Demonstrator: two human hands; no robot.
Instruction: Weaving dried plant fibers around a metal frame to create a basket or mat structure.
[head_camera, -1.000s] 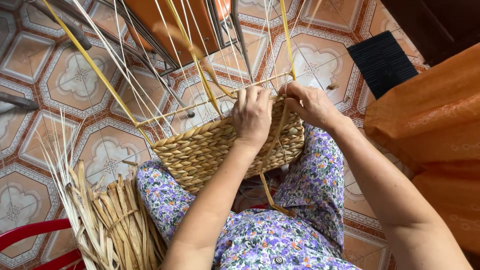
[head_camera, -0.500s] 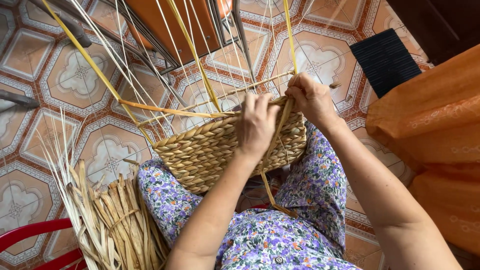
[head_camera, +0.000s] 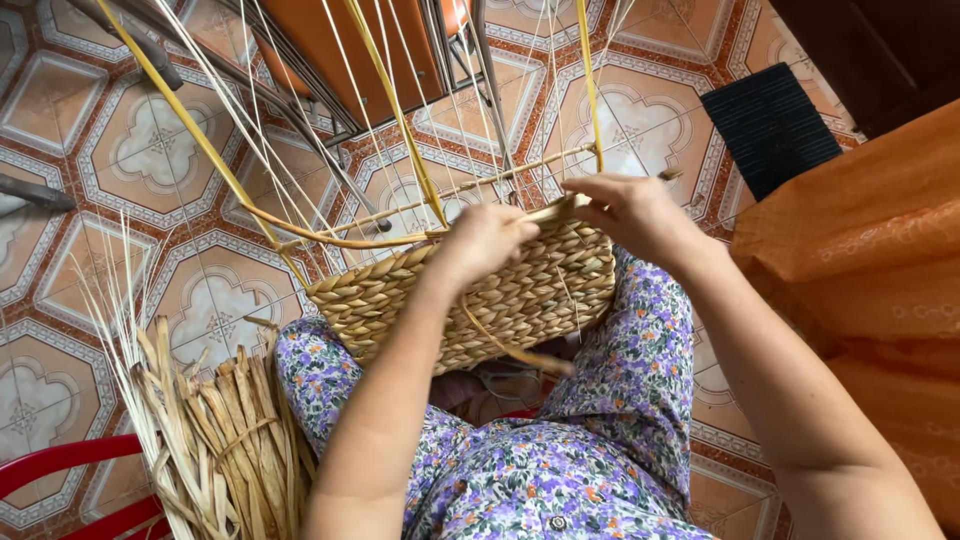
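Observation:
A half-woven straw basket (head_camera: 480, 300) rests on my lap, its braided wall facing me, with thin upright stakes (head_camera: 400, 110) fanning out above it. My left hand (head_camera: 482, 240) is closed on the rim, pinching a flat weaving strand (head_camera: 350, 240) that runs left along the top. My right hand (head_camera: 630, 212) grips the same strand's end at the rim's right side, beside a yellow stake (head_camera: 590, 90). A loose strand end (head_camera: 510, 350) hangs down the basket's front.
A bundle of dried straw leaves (head_camera: 215, 440) stands at my left knee beside a red chair frame (head_camera: 60, 465). Patterned floor tiles lie below. An orange cloth (head_camera: 860, 260) is at right, a dark mat (head_camera: 770, 125) behind it, an orange metal-framed seat (head_camera: 340, 40) ahead.
Both hands have stayed on the rim while working the strand; the strand now lies pulled leftward along the top. The view has shifted slightly.

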